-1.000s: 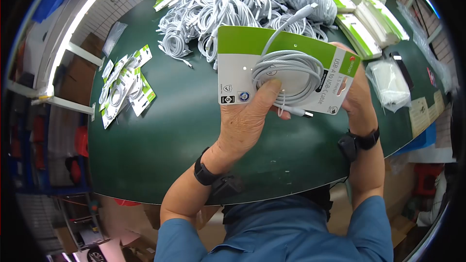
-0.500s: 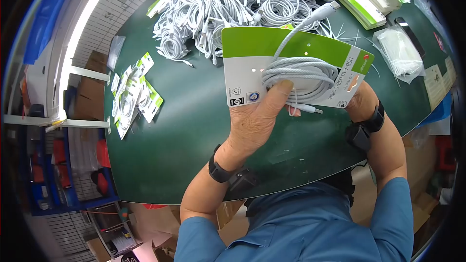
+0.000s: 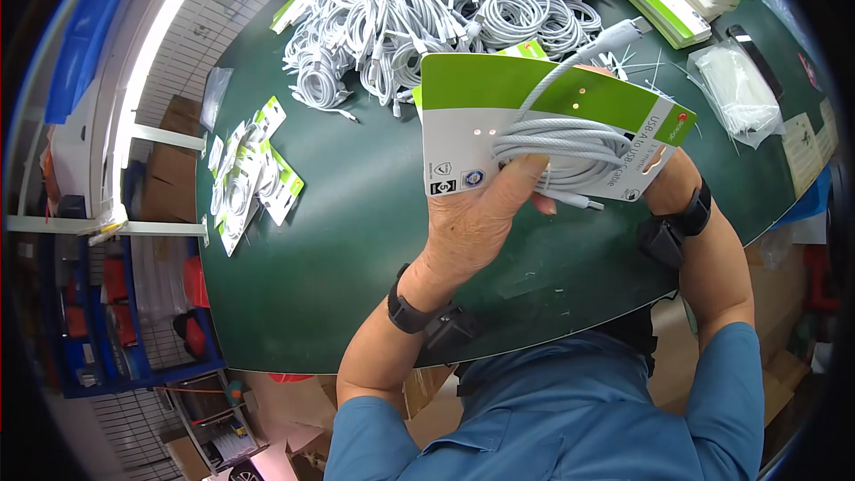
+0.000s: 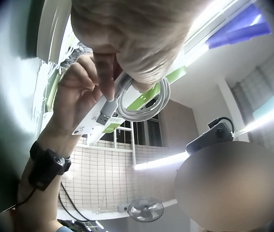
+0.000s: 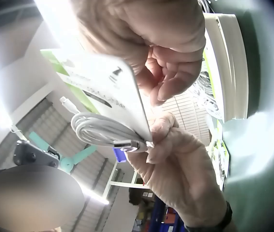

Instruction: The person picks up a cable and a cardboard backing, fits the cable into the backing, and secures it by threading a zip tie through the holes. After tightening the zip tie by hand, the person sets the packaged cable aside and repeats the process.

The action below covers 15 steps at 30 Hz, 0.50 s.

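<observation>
In the head view my left hand (image 3: 472, 232) grips a green and white card (image 3: 459, 138), thumb over a coiled grey cable (image 3: 570, 156) lying on its front. One cable end (image 3: 619, 36) sticks up past the card's top edge; the USB plug (image 3: 583, 202) points right below the coil. My right hand (image 3: 672, 185) is mostly hidden behind the card's right side. In the right wrist view my right hand (image 5: 163, 46) has its fingers curled behind the card, close to my left fingertips; whether they pinch anything is unclear. Green edges of another card (image 3: 525, 50) show behind the held one.
A large heap of grey cables (image 3: 383, 18) covers the far side of the green table (image 3: 312, 303). Carded cables (image 3: 249, 174) lie at left. Stacked cards (image 3: 659, 4), a plastic bag of white strips (image 3: 735, 93) and loose white ties (image 3: 628, 62) are at right.
The card and both hands have shifted right in the head view, along with the arms. The white loop that hung below the coil no longer shows there. More green card edge shows behind the held card.
</observation>
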Available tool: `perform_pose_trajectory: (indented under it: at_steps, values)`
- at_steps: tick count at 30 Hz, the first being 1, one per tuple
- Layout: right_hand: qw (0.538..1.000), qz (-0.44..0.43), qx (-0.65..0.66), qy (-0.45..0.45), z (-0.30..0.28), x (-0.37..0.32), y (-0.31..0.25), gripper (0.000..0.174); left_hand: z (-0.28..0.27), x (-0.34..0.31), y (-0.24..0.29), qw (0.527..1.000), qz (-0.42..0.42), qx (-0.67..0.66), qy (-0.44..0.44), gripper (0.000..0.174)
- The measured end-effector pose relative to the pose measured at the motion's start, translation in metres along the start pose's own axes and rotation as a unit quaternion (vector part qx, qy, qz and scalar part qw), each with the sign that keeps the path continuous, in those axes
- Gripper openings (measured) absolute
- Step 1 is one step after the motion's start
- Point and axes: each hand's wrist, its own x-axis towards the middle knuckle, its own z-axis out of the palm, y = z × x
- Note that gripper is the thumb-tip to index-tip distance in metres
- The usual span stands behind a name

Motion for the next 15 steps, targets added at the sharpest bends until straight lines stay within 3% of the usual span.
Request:
perform_pose_trajectory:
  at_steps: [2,4,5,7,11,13,15]
  values:
    - [0.979,-0.038,0.196,0.03,0.015,0.021,-0.001,0.03,-0.004,0.001,-0.001,1.0,0.003,-0.003,-0.006,0.032]
    - [0.969,-0.052,0.239,0.01,0.026,0.041,-0.03,0.04,-0.008,0.0,0.001,0.999,-0.02,0.01,-0.029,0.033]
    - [0.983,-0.028,0.179,-0.034,0.015,0.048,-0.064,0.051,-0.011,-0.001,0.001,0.999,-0.03,0.016,-0.04,0.034]
    - [0.988,-0.026,0.147,-0.04,0.014,0.054,-0.088,0.053,-0.019,-0.001,0.0,0.997,-0.045,0.032,-0.052,0.037]
    - [0.954,-0.083,0.287,0.01,0.016,0.056,-0.083,0.032,-0.014,0.002,-0.002,0.998,-0.047,0.031,-0.042,0.043]
    - [0.851,-0.009,0.524,-0.013,0.019,0.04,-0.091,0.033,-0.015,0.004,-0.006,0.995,-0.084,-0.013,-0.048,0.045]
    - [0.809,0.078,0.582,-0.04,0.017,0.026,-0.065,0.035,-0.013,0.005,-0.004,0.991,-0.119,-0.05,-0.045,0.048]
